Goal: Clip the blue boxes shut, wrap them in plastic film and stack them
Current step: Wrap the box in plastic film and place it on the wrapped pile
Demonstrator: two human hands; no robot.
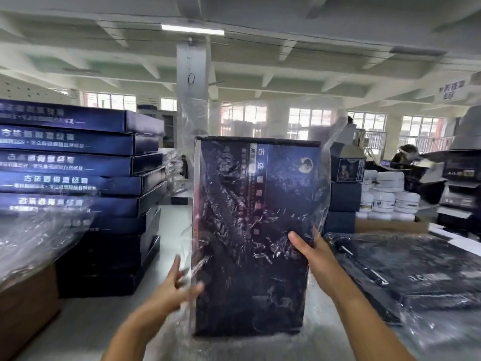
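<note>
A flat dark blue box (250, 204) stands upright on its short edge in front of me, on the table. Crinkled clear plastic film (330, 142) covers its front face and rises loose above its top. My right hand (311, 251) grips the box's right edge, thumb pressed on the front through the film. At the left edge, my left hand (179, 285) pinches the film, blurred by motion. A tall stack of blue boxes (78, 162) stands at the left. Wrapped boxes (406, 277) lie flat at the right.
A brown carton (26, 306) with loose film (39, 230) on top sits at the near left. White jars (385, 196) and dark boxes (343, 194) stand behind at the right. A white pillar (192, 82) rises behind the table. A person (406, 155) works at the far right.
</note>
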